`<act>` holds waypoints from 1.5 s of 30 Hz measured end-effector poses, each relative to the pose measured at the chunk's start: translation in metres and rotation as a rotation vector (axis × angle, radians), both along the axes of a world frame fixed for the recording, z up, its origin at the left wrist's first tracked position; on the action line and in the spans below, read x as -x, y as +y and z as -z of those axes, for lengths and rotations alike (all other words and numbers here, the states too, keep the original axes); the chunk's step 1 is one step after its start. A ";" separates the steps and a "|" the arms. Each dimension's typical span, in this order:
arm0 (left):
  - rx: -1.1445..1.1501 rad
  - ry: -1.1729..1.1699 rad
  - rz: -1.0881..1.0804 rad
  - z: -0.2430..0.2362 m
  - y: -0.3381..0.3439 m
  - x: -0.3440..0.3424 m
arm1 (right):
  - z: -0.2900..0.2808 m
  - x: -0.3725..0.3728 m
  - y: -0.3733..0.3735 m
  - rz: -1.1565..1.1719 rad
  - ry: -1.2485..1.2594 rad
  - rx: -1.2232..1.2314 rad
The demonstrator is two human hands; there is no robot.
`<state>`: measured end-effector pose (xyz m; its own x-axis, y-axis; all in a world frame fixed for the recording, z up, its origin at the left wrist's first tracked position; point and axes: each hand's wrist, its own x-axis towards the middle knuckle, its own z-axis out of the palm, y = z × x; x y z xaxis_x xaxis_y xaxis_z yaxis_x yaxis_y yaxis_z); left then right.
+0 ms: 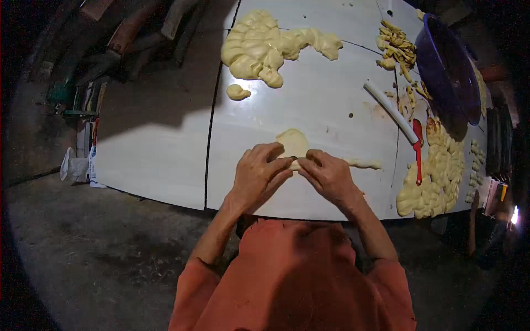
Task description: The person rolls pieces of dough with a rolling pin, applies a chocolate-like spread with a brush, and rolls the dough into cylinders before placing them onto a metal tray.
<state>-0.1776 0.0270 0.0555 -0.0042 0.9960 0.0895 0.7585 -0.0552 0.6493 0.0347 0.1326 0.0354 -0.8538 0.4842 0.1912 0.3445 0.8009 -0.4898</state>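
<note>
Both hands meet at a flat, pale round of dough [293, 141] on the white table. My left hand [259, 171] pinches its near edge, fingers curled inward. From the other side, my right hand [329, 175] pinches the same edge with bent fingers and thumb. A small dark bit shows between the fingertips, too small to name; part of the dough is hidden under the fingers. To the right of my right hand lies a thin strip of dough [364, 164]. A small lump of dough [238, 92] sits further off, beyond my left hand.
A big dough mass [254, 47] lies at the far side. Toward the right are a white rod [391, 112], a red spatula [418, 160], many dough pieces [441, 176], yellowish strips [398, 47] and a purple basin [436, 60]. Dark seams [212, 116] cross the tabletop [154, 160].
</note>
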 end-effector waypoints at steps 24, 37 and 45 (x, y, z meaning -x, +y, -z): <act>-0.245 0.087 -0.047 0.027 0.002 0.022 | -0.002 0.017 0.015 0.153 -0.086 0.181; -0.232 0.108 -0.258 0.017 0.012 0.008 | 0.002 0.015 0.018 0.094 -0.023 -0.080; -0.196 0.070 -0.129 0.017 0.004 0.008 | 0.007 0.009 0.017 0.098 -0.050 -0.129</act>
<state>-0.1857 0.0307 0.0381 -0.1173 0.9511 0.2857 0.8105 -0.0745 0.5809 0.0261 0.1496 0.0281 -0.8135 0.5400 0.2159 0.4455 0.8173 -0.3654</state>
